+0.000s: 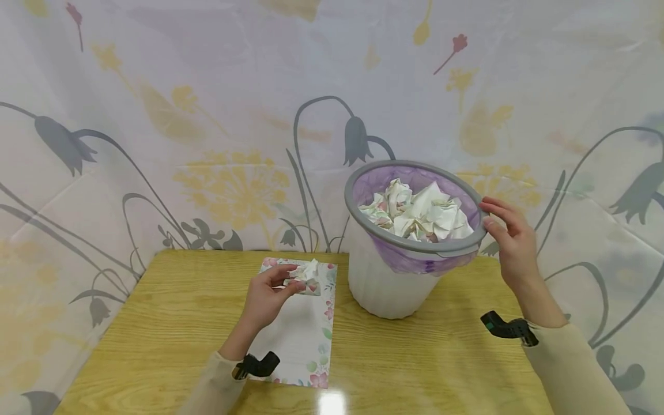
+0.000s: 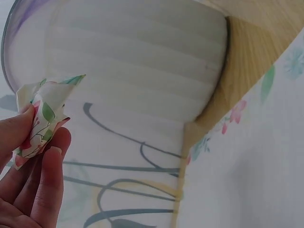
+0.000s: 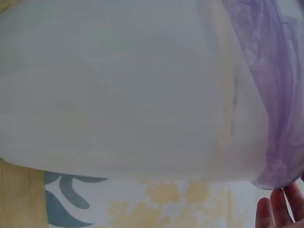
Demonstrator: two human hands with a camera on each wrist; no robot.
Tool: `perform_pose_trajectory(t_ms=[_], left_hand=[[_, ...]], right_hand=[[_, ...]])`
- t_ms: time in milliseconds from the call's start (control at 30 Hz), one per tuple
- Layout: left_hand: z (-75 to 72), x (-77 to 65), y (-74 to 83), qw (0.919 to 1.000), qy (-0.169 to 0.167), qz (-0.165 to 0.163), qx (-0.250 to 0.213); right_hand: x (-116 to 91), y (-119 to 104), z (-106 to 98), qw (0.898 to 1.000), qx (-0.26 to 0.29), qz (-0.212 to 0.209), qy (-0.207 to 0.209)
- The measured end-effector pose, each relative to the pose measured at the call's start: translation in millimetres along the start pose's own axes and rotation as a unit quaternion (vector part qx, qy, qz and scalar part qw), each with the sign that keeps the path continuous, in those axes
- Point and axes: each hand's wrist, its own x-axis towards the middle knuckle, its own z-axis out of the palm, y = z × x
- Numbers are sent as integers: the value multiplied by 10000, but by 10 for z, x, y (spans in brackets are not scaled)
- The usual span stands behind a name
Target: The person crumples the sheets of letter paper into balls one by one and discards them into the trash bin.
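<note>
My left hand [image 1: 266,295] pinches a crumpled piece of floral paper [image 1: 307,278] between thumb and fingers, over the top part of a flat sheet. In the left wrist view the same crumpled paper [image 2: 45,116] shows printed green leaves and red flowers. My right hand [image 1: 516,245] holds the grey rim [image 1: 363,222] of a white trash bin [image 1: 389,288] at its right side, fingers and thumb at the edge. A purple bag [image 1: 415,260] lines the bin and folds over the outside. Inside lie several crumpled papers [image 1: 427,210], heaped near the rim.
A flat white sheet with a floral border [image 1: 293,346] lies on the wooden table [image 1: 171,323], left of the bin. Behind the table hangs a flower-patterned curtain [image 1: 233,115]. A black wrist camera sits on each sleeve.
</note>
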Motion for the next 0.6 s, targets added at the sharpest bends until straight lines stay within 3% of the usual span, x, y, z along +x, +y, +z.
perform_pose_trajectory(t_ms=[267,500,600], left_hand=[[-85,213,140,9999,78,83,-47],[-129,449,304,9992,-65,321,-249],[-129,589,269,9981,-144,479,-369]], right_hand=[[24,55,100,9986,79,-200,489],[23,120,139,9973,-1,-368,629],[17,134,151,9968,-3,-386,699]])
